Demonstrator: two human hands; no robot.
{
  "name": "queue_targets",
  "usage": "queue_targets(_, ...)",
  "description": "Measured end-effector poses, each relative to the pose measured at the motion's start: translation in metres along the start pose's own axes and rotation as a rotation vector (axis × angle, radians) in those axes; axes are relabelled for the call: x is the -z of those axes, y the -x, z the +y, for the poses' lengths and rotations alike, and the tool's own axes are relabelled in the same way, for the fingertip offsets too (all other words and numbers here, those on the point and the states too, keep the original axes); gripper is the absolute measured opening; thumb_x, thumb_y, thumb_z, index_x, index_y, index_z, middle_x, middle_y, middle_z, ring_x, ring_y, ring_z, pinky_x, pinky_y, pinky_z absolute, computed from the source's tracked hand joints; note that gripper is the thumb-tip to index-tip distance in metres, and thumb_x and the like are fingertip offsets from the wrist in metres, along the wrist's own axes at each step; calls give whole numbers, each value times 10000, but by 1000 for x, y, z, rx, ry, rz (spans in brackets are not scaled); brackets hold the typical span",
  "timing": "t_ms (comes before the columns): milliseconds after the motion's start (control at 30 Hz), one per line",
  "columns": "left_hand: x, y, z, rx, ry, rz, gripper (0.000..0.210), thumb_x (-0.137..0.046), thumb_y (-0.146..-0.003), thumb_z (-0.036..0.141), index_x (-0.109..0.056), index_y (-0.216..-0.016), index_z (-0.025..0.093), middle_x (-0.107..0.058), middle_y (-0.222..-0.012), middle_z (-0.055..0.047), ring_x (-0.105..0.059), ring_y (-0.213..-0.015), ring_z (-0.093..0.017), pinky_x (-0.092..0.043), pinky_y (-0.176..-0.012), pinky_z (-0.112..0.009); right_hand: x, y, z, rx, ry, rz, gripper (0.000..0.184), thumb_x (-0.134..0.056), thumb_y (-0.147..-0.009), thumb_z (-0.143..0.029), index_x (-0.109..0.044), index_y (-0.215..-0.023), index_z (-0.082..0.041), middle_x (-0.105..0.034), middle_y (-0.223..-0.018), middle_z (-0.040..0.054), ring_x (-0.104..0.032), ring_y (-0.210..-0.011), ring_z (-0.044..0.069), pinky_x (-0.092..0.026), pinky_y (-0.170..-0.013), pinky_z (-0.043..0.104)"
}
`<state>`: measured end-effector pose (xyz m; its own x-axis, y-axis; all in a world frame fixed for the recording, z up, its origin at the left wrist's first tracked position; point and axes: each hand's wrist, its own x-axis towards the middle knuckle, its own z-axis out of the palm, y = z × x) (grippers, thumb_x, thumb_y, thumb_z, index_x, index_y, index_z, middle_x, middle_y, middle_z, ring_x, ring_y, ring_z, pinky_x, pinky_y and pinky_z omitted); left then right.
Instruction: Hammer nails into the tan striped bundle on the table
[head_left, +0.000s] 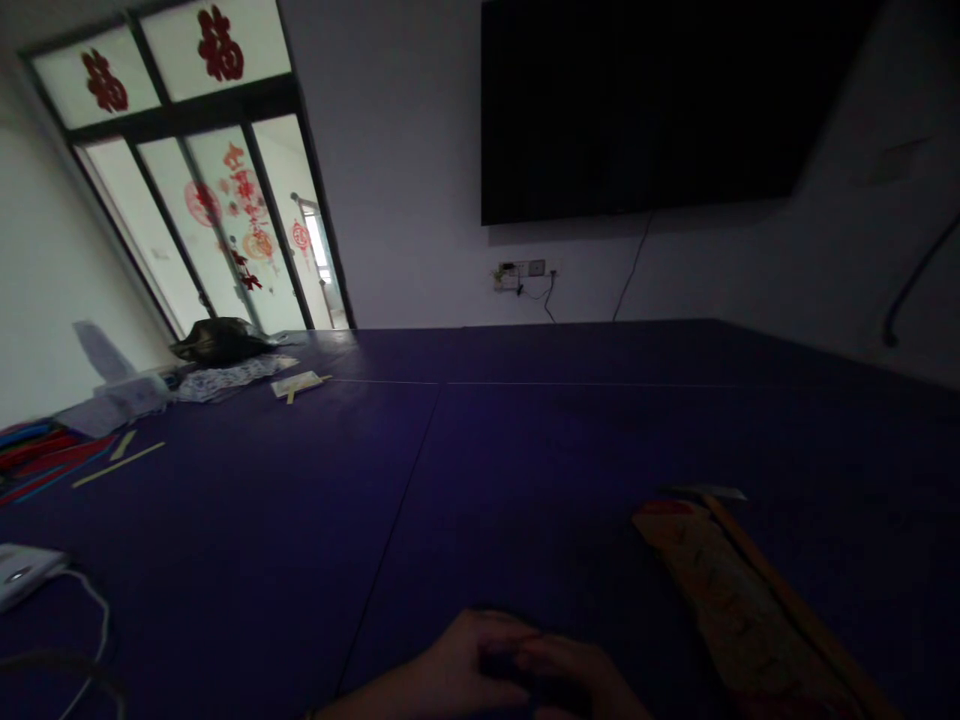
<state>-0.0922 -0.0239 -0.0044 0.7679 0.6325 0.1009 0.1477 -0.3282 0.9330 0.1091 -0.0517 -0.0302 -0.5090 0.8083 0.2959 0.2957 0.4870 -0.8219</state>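
Observation:
At the bottom edge, low over the purple tabletop, my left hand and my right hand meet with their fingers bent toward each other. A dark gap shows between them; whatever the curled fingers hold, if anything, is lost in shadow. To the right of my right hand lies a long, tan patterned piece with a red end. Along its right side runs a wooden stick, and a thin flat pale piece crosses its far end. Neither hand touches these.
A white device with a white cable lies at the left. Beyond it are red and blue strips, a yellow strip, a taped white packet, crumpled sheets and a black bag.

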Motion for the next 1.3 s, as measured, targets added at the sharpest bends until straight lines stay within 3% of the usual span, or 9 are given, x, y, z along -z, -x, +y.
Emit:
queue_targets(467, -2, -1, -2, 3, 77, 8, 306, -652, -706, 217, -639, -1010, 184, -624, -938, -28, -564, -867, -171, -436, -785, -267, -4, 5, 10, 6, 17, 8, 408, -628, -739, -461, -646, -1106, -284, -701, -1052, 102, -660, -949, 248, -543, -787, 346)
queue_targets(733, -1, -1, 1, -17, 5, 2, 247, -625, -742, 240, -645, -981, 182, -628, -909, -16, -557, -843, -156, -434, -785, -256, -4, 2, 10, 24, -2, 10, 393, -626, -744, -452, -645, -1104, -294, -719, -1007, 88, -674, -905, 240, -547, -769, 335)
queue_targets(933, -2, -1, 1, 8, -3, -1, 280, -650, -718, 262, -642, -988, 188, -628, -918, -17, -563, -855, -165, -436, -775, -255, -4, 1, 5, 19, -15, 11, 402, -634, -730, -462, -659, -1085, -276, -718, -1003, 104, -671, -912, 251, -540, -781, 352)
queue_targets(1067, -2, -1, 1, -3, 3, 8, 231, -629, -724, 219, -646, -950, 175, -611, -866, -10, -553, -826, -153, -429, -756, -241, -1, -3, -6, 5, -105, -29, 376, -630, -746, -418, -641, -1107, -312, -717, -1018, 66, -671, -915, 221, -536, -786, 315)
queue_targets(1300, -1, -1, 2, -11, 1, 0, 205, -614, -734, 217, -640, -933, 175, -606, -867, -8, -542, -819, -146, -428, -756, -242, -1, -1, -2, -3, 6, 3, 375, -626, -736, -458, -668, -1063, -282, -723, -995, 85, -669, -924, 232, -536, -796, 333)
